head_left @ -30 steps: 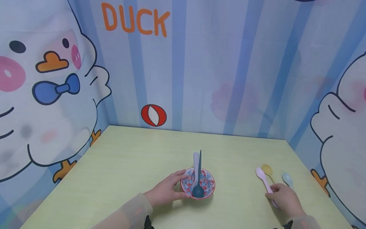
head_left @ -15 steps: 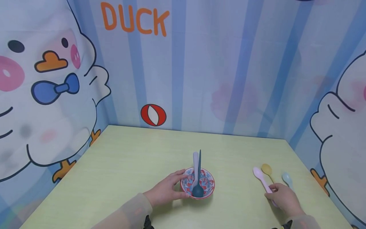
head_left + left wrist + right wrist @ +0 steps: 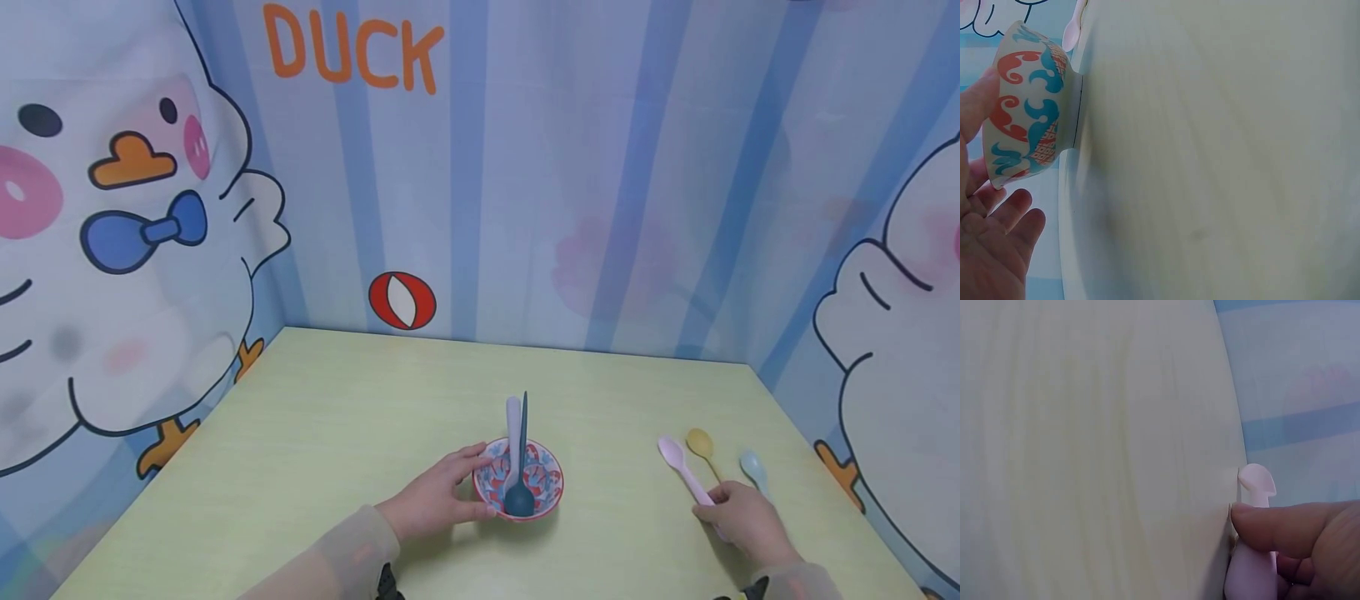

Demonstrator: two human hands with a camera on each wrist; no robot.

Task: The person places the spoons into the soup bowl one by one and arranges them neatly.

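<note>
Head view: left hand (image 3: 431, 504) rests its relaxed fingers against the small red-and-teal patterned bowl (image 3: 519, 483). Right hand (image 3: 746, 523) pinches the pale pink plastic spoon (image 3: 681, 468) by its handle, near the table's right edge.

Left wrist: bowl (image 3: 1025, 106) against relaxed fingers (image 3: 997, 215).

Right wrist: thumb (image 3: 1272, 528) clamps the spoon (image 3: 1254, 550). Looks light, stiff and a bit slick, so mid-handle seems the best hold.

Sleeves: both forearms wear thin, translucent beige sleeves that end at the wrists.
Wrist gear: a small dark object shows at each wrist, at the lower frame edge in the head view.
Left hand (image 3: 438, 500): bare, no rings or glove.
Right hand (image 3: 748, 521): bare, short plain nails, no jewellery.
</note>
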